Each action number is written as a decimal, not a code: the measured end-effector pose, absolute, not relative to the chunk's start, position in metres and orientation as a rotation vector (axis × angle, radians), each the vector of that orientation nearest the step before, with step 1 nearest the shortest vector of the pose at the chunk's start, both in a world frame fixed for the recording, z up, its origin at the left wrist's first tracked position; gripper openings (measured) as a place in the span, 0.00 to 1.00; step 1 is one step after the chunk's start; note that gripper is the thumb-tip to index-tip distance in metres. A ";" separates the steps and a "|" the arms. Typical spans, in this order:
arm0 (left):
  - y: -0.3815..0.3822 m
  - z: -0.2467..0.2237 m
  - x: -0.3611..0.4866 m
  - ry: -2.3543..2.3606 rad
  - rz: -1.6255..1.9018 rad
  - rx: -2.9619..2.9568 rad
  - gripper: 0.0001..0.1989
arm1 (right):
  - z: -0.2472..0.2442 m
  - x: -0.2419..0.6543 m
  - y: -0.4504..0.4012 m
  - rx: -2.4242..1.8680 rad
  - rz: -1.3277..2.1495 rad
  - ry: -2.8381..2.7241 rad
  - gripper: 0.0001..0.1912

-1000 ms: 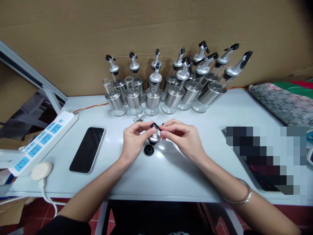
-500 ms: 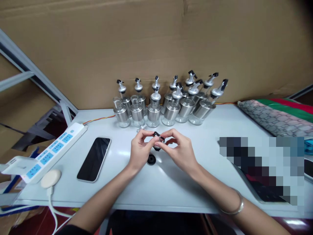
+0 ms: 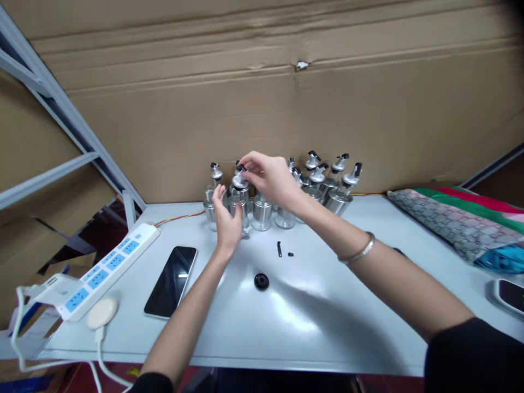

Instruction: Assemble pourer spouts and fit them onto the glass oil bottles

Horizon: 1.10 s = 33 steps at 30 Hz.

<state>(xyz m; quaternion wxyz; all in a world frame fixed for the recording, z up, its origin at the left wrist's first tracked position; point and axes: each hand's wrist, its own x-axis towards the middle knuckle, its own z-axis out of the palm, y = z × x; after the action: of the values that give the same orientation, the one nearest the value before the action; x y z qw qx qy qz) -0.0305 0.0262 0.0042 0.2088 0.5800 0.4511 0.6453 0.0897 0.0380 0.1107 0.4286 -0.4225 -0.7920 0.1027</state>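
My right hand pinches a silver pourer top with a black tip, held over a glass bottle with a metal sleeve in the front row. Beside that bottle, lower and to the left, my left hand has its fingers spread and holds nothing. More bottles stand in two rows, most of them with pourers. On the table lie a round black part, a thin black strip and a tiny black piece. A small clear item is partly hidden by my left hand.
A black phone, a white power strip and a round white charger lie on the left of the table. At the right are a patterned bag and another device. Cardboard stands behind.
Both hands have moved away from the table's middle to the bottles, and my left hand has opened. The pourer is now over a bottle. The strip and tiny piece now show. The view has shifted.
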 end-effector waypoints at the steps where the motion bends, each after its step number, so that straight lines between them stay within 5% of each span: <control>1: 0.033 0.006 -0.029 1.267 1.811 1.627 0.27 | 0.113 0.086 0.046 -1.072 0.240 -2.043 0.09; 33: 0.067 -0.005 -0.042 1.241 1.741 1.853 0.19 | 0.115 0.067 0.083 -1.389 -0.143 -2.393 0.11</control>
<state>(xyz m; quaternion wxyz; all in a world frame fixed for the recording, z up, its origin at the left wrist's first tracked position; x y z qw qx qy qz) -0.0415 0.0665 -0.0046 0.1556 0.6469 0.4332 0.6080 0.0672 0.0828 0.1152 0.1845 -0.4926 -0.8490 -0.0506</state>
